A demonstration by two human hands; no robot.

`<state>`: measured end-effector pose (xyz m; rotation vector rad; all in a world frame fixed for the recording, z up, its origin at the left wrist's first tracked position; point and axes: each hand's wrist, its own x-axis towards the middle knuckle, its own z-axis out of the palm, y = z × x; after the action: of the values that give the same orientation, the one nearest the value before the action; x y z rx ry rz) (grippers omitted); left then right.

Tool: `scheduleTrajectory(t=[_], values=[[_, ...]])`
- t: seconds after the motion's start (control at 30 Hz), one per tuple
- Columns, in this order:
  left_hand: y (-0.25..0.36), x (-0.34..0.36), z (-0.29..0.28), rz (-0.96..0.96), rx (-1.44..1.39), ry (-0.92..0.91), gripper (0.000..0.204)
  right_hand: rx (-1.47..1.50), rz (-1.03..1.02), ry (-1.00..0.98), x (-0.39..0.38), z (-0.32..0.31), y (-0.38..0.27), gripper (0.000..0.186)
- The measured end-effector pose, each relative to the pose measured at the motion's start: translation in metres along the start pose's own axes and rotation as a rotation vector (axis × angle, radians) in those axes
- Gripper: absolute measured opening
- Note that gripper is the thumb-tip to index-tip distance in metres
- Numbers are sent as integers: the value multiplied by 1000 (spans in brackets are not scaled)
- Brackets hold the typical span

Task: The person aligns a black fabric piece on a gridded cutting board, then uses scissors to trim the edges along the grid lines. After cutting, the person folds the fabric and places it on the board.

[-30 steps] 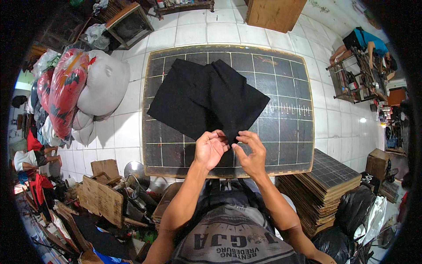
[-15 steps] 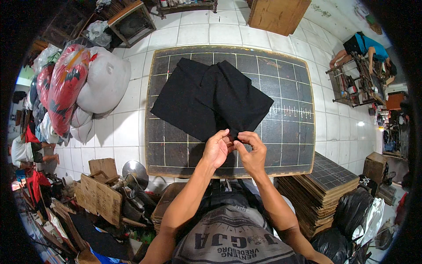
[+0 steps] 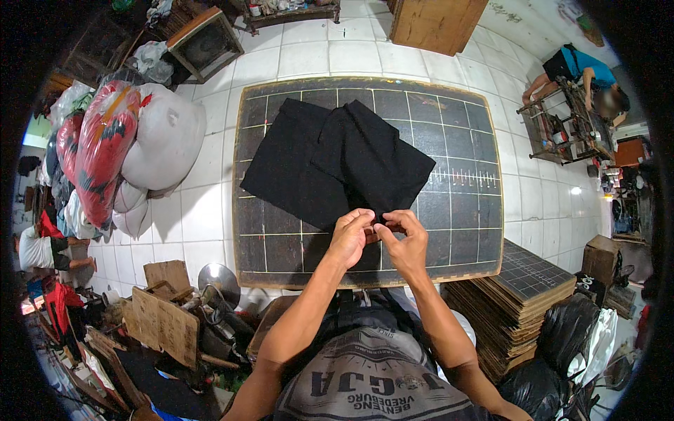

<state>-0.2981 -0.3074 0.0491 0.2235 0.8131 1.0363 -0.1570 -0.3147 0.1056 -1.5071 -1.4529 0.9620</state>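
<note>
A black cloth garment (image 3: 344,154), which looks like a pair of shorts, lies folded and spread across a dark board (image 3: 449,203) marked with a grid of pale lines. Its two wide parts fan out to the far left and the right, and its near end narrows toward me. At that near end, my left hand (image 3: 351,237) is closed, thumb and fingers pinching the fabric edge. Close beside it, my right hand (image 3: 404,242) also pinches there with bent fingers. The fingertips almost meet, and they hide the exact bit of cloth between them.
Stacked boards (image 3: 526,295) stand at the near right, beside black plastic bags (image 3: 565,330). Large stuffed bags (image 3: 165,137) fill the left. Wooden pieces (image 3: 161,323) and clutter lie near left. One person (image 3: 590,67) sits far right by a metal-framed stand; another (image 3: 38,245) is far left.
Both hands stay at the garment's near end. The left fingers have curled in more, closer to the right fingertips. The whole view has shifted slightly.
</note>
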Motion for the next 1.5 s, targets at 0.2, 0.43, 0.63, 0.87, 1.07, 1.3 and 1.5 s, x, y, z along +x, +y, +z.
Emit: scheduleTrajectory(t=[0.2, 0.43, 0.63, 0.87, 1.07, 1.3, 1.5], values=[[-10, 3, 2, 95, 212, 19, 12, -39, 160, -64, 6, -3, 0, 19], [-9, 3, -10, 134, 462, 7, 10, 173, 357, -56, 10, 3, 20, 9], [0, 0, -3, 147, -12, 132, 12, 448, 410, -15, 16, 16, 27, 3], [14, 2, 0, 155, 186, 159, 10, 475, 319, -35, 20, 22, 25, 4], [77, -9, -7, 459, 111, 194, 10, 785, 222, 200, 57, -16, 23, 7], [246, -55, -6, 949, 278, 124, 6, 813, -119, 336, 148, -145, -16, 13], [357, -116, 46, 1235, 370, 140, 5, 701, -303, 444, 212, -267, -90, 14]])
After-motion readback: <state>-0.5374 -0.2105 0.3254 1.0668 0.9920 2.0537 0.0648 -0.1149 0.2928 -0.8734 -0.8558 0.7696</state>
